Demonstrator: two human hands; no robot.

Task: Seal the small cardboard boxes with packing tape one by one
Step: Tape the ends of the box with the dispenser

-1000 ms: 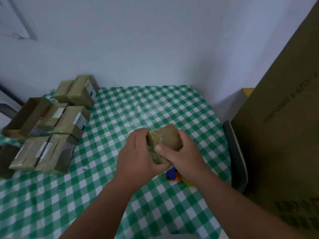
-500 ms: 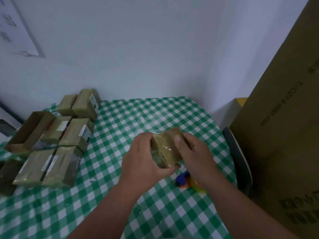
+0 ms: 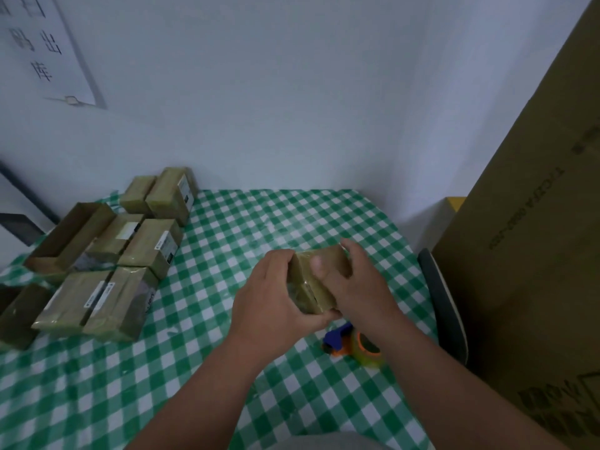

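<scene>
While both hands meet above the checked tabletop [image 3: 227,241], the left hand [image 3: 269,297] curls around the near-left end of a small cardboard box [image 3: 316,280], and the right hand [image 3: 354,287] grips its far-right side, thumb pressed on top. Just below the right wrist lies a tape dispenser [image 3: 352,344]. Well to the left of the left hand sit more taped boxes [image 3: 107,254].
</scene>
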